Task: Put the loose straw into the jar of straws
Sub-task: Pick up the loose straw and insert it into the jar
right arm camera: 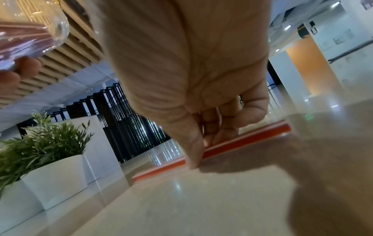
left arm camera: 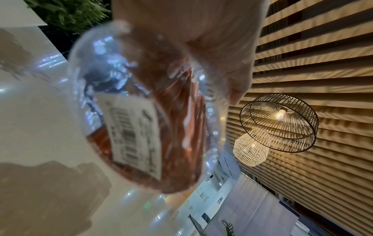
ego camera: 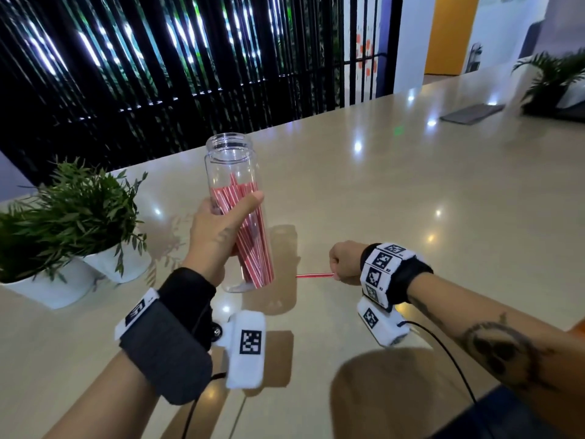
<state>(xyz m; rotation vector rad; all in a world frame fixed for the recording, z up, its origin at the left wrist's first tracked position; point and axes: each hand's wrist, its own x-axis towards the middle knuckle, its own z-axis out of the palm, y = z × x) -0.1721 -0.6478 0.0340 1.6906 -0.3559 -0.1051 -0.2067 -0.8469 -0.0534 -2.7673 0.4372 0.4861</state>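
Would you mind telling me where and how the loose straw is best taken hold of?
The loose straw lies flat on the table, so probably pinch near its right end from above, as the right hand is doing. That leaves the long left end free for the jar.

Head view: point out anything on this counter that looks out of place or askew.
One red-and-white striped straw lies flat on the glossy beige counter, apart from the bunch in the clear plastic jar; the right hand pinches it. The left hand holds the lidless jar tilted above the counter. No spill or damage shows.
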